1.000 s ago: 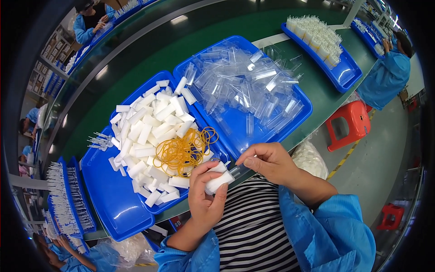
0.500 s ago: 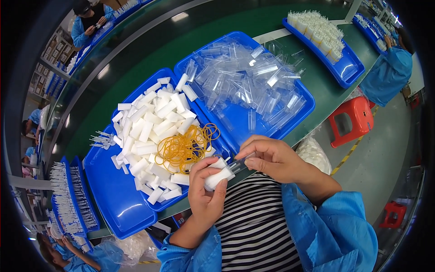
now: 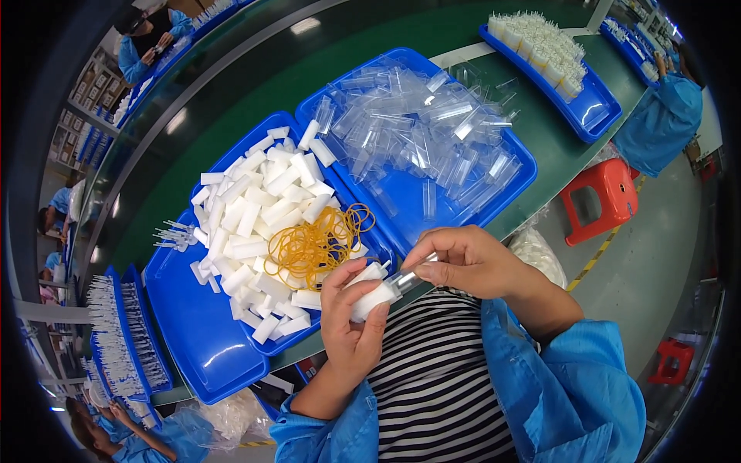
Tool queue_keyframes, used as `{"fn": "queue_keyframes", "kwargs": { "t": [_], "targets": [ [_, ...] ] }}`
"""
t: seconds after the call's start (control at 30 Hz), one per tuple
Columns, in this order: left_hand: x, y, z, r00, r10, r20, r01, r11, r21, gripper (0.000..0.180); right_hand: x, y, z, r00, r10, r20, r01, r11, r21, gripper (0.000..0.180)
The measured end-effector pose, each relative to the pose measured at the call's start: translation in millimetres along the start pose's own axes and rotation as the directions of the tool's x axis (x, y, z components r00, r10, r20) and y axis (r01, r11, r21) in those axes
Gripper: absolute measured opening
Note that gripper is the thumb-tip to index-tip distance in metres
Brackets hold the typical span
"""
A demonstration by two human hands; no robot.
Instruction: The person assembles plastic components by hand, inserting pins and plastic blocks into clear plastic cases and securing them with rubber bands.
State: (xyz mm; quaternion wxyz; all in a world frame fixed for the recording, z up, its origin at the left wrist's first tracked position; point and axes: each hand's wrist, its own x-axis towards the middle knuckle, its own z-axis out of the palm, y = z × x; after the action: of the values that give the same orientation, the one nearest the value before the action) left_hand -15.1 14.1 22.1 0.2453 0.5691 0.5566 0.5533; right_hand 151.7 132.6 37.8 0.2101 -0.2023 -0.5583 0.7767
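My left hand (image 3: 349,328) is wrapped round a white foam-like piece (image 3: 373,301), its thumb along the near side. A second white end shows beside the fingers; whether it is a separate piece I cannot tell. My right hand (image 3: 471,262) pinches a clear plastic sleeve (image 3: 407,281) between thumb and fingertips. One end of the sleeve meets the tip of the white piece; how far it goes over it is hard to see. Just beyond the left hand, yellow rubber bands (image 3: 312,251) lie in a tangle on a heap of white pieces (image 3: 251,216).
Clear sleeves (image 3: 424,123) fill a blue tray (image 3: 397,224) ahead. Another blue tray (image 3: 216,359) lies under the white heap, with thin-stemmed clear parts (image 3: 176,235) at its left. Upright finished-looking pieces (image 3: 544,54) stand in a far-right tray. Red stools (image 3: 610,193) and co-workers (image 3: 660,116) are around.
My right hand has shifted slightly up, and the clear sleeve now sits more squarely against the white piece's end. The left hand keeps its hold.
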Motion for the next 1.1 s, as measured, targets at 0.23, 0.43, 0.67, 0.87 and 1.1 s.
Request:
{"fn": "queue_keyframes", "kwargs": {
  "t": [0.23, 0.43, 0.67, 0.87, 1.1],
  "targets": [
    [-1, -2, 1, 0.999, 0.007, -0.038, -0.008, 1.0, -0.03, 0.021, -4, -8, 5, 0.994, -0.101, -0.031, 0.083, 0.931, -0.354, 0.017],
    [-3, -2, 0, 0.996, 0.087, -0.005, -0.087, 0.994, -0.063, 0.019, -5, -8, 3, 0.998, -0.058, 0.029, 0.062, 0.982, -0.178, 0.017],
    [-3, -5, 4, 0.999, 0.046, -0.015, -0.047, 0.997, -0.068, 0.021, -4, -5, 3, 0.998, 0.052, -0.026, -0.046, 0.977, 0.206, 0.019],
    [-3, -8, 6, 0.997, -0.068, -0.048, 0.051, 0.954, -0.296, 0.02, -6, -6, 12, 0.949, -0.286, -0.134, 0.221, 0.903, -0.368, 0.015],
    [3, -3, 6, 0.996, -0.054, -0.076, 0.041, 0.985, -0.166, 0.016, -4, -2, 12, 0.981, -0.104, -0.165, 0.096, 0.994, -0.056, 0.015]
  ]
}}
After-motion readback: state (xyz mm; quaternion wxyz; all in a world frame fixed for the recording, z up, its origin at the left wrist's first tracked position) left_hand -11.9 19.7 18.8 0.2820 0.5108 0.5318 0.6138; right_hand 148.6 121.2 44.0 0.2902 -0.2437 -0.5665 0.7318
